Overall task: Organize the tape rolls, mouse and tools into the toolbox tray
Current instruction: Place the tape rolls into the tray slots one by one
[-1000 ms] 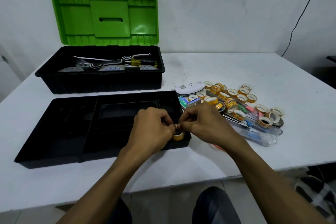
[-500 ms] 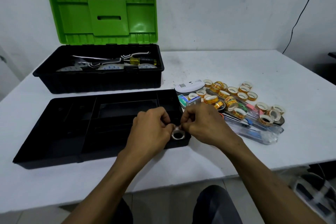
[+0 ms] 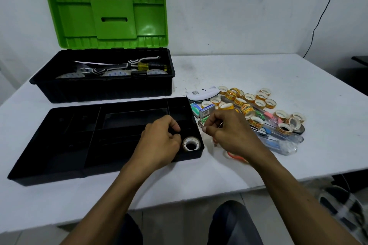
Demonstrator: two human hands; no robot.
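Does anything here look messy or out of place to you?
The white mouse seems to lie upside down, label facing up, by the tray. Beside it, the loose tape rolls are heaped untidily over some tools. Only one tape roll sits in the tray.

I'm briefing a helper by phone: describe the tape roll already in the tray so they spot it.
Find the black tray in front of the green-lidded toolbox. In its near right corner one tape roll lies flat, beside the left hand. It is the only roll in the tray; the other rolls are heaped on the table.
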